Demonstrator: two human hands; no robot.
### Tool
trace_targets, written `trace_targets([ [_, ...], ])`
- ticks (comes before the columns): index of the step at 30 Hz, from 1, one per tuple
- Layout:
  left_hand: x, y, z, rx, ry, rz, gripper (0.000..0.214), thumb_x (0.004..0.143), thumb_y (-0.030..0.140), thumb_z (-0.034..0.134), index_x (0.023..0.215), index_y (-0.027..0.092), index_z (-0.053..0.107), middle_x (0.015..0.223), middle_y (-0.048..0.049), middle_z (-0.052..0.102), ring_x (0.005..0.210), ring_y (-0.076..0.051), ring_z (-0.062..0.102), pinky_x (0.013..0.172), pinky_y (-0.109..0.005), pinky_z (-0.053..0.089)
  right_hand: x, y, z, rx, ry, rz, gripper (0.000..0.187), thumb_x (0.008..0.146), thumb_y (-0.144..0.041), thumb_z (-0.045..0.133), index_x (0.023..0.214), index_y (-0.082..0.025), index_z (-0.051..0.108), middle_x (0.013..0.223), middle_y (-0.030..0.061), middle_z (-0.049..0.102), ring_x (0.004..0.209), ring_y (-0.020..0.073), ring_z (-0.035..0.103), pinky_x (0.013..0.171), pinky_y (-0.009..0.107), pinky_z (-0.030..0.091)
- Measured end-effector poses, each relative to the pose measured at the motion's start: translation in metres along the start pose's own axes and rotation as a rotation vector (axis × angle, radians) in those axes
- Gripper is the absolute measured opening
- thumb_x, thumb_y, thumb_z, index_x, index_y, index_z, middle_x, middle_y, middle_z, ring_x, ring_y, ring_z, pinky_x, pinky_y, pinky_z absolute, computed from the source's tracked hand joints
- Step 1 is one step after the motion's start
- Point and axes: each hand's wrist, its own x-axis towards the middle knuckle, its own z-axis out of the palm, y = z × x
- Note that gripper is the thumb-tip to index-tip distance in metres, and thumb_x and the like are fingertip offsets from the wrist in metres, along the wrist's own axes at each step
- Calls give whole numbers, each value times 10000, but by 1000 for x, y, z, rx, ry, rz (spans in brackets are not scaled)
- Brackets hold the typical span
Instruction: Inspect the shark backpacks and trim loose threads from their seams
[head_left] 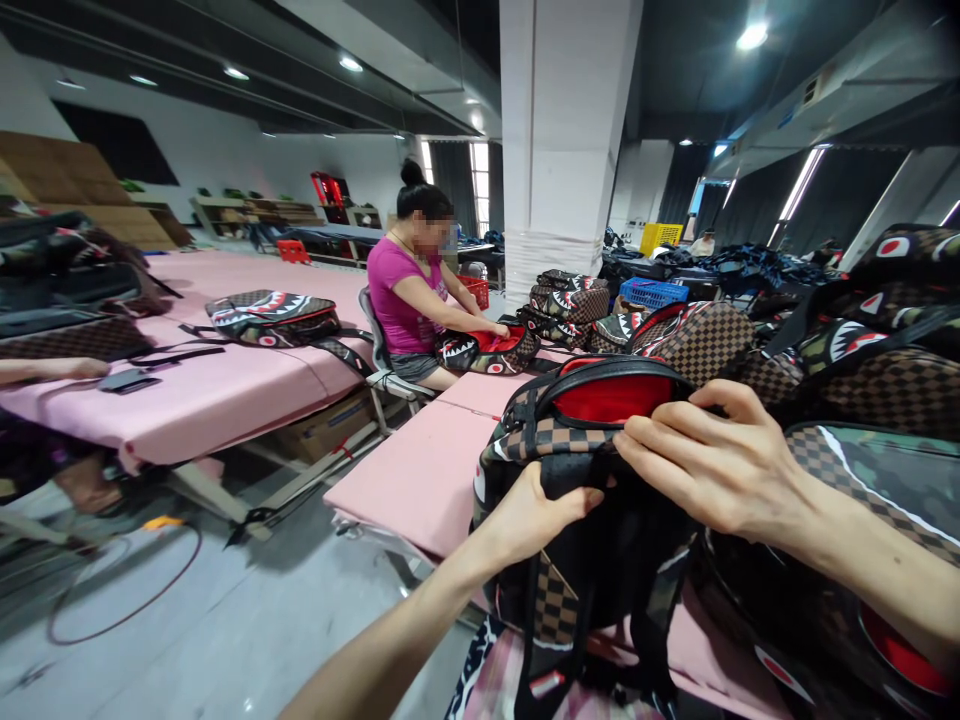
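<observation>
From where I stand, the checkerboard-and-camouflage backpack [600, 570] is upright in front of the worker, at the near end of the pink-covered table [420, 450], its black back panel and straps facing the worker and its top gaping on a red lining [611, 397]. The right hand [705, 465] has its fingers bent and drawn in on the upper edge just below that opening, gripping the fabric there. The left hand [540, 515] lies against the top of the back panel, thumb stretched across it and parted from the index finger; how firmly it holds, I cannot tell. To do this well, I'd say the left thumb should press steadily so the soft bag doesn't sag, while the right fingers keep the edge smooth and the lining clear of the rim. The shoulder strap [551, 620] would be best left hanging untwisted. Much escapes me: the left hand's remaining fingers are hidden, the right thumb is hard to make out, and whatever sits deep inside the bag is out of sight. The dark straps blur together at its base, and the neighbouring backpack [900, 470] on the right is cut off by the view's edge.
</observation>
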Motion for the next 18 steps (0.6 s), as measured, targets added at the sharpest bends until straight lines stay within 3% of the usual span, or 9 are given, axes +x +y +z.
trace_targets([
  [5,0,0,0,0,4,-16,262,722,146,606,970,160,689,969,-8,699,905,-160,611,837,-243,463,-2,2,2,30,-60,7,331,960,-152,313,858,-238,616,836,-30,697,711,116,554,734,323,337],
  [10,-1,0,0,20,9,-15,199,720,144,606,898,162,693,973,-10,701,919,-163,615,857,-250,458,-12,1,12,102,-79,138,201,939,-173,408,946,-218,604,869,-8,706,723,123,554,740,342,311],
  [18,-1,-3,-4,69,20,21,199,741,228,614,916,147,665,938,-32,688,913,-181,606,855,-282,463,-15,7,6,451,-97,338,88,888,-225,514,922,-204,593,821,29,678,733,140,578,701,300,372],
])
